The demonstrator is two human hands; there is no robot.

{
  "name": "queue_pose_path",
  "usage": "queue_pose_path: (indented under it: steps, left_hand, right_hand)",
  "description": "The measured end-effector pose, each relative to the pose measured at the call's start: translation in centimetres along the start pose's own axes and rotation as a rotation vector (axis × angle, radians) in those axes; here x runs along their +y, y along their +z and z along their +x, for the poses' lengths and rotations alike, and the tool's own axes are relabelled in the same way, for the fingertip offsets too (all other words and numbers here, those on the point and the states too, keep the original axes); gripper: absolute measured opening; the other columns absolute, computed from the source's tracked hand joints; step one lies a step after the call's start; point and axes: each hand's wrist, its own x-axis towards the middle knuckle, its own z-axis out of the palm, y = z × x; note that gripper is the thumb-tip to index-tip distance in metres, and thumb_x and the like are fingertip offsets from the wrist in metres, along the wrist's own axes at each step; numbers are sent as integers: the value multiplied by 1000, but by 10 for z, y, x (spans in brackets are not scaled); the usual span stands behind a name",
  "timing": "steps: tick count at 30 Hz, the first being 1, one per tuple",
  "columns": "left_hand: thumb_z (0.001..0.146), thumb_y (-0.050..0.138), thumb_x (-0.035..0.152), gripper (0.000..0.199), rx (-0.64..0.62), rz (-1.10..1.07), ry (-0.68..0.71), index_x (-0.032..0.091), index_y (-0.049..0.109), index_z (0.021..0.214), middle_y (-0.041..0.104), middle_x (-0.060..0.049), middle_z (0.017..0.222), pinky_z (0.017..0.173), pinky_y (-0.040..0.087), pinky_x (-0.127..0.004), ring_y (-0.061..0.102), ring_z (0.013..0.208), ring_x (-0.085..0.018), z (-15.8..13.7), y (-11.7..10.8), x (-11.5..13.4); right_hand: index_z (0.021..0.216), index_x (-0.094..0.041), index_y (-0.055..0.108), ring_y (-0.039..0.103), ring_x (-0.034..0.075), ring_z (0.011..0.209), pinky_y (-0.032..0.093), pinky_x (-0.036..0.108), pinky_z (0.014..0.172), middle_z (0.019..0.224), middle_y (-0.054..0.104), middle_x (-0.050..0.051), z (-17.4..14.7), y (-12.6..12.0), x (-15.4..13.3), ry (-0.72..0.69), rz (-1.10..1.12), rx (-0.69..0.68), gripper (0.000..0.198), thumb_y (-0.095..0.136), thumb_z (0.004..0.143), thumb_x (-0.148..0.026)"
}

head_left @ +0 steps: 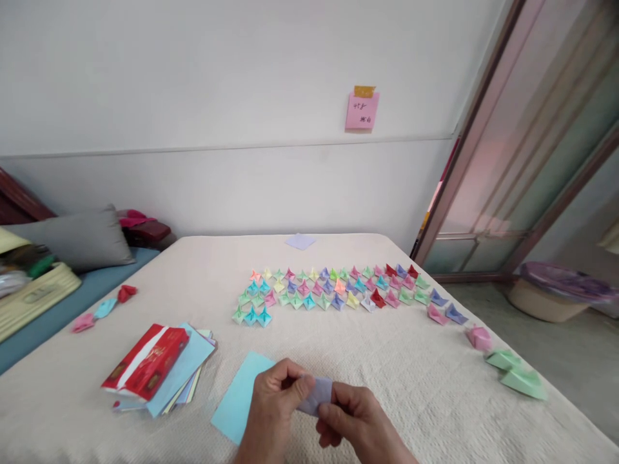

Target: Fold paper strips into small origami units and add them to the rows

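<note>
Lower centre of the frame: a folded lavender paper piece (pixel 320 393) lies directly between left hand (pixel 276 392) and right hand (pixel 355 411), both pinching it, neither nearer; long axis partly hidden, direction uncertain.

Lilac paper (pixel 322 393) part-hidden, yellow container (pixel 53 295) cut off

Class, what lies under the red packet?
Under the red packet is a stack of coloured paper, a light-blue sheet showing uppermost. Whatever the packet covers cannot be seen.
</note>
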Motion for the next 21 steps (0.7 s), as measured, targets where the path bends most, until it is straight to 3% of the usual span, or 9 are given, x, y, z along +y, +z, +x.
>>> queue_pose_path:
  steps: [8,12,16,21]
  left_hand:
    - [76,68,30,30,41,-233,-172,17,48,58,41,6,52,51,29,-24,35,50,-10,-4,3,-7]
    - [78,66,32,28,21,-180,-153,16,51,61,44,6,55,52,32,-23,38,52,-10,-3,2,-3]
    - [74,70,33,22,-123,-24,-168,12,63,74,58,0,65,59,40,-25,50,59,-13,-2,4,3]
    - [73,69,31,23,-133,31,-185,12,62,64,57,-1,58,53,39,-25,51,53,-13,-4,8,1]
  right_hand:
    - [61,-18,49,52,10,43,38,22,44,54,57,0,0,6,8,-36,-88,44,26,57,78,-37]
    - [61,-19,46,46,8,37,31,20,38,50,54,-2,2,7,11,8,-45,55,29,57,76,-42]
    - [62,-18,48,47,8,37,31,20,39,50,54,-2,4,4,11,8,1,146,37,60,74,-51]
    - [61,-17,52,46,8,38,34,20,40,50,52,-3,3,3,8,-22,43,156,44,64,71,-58]
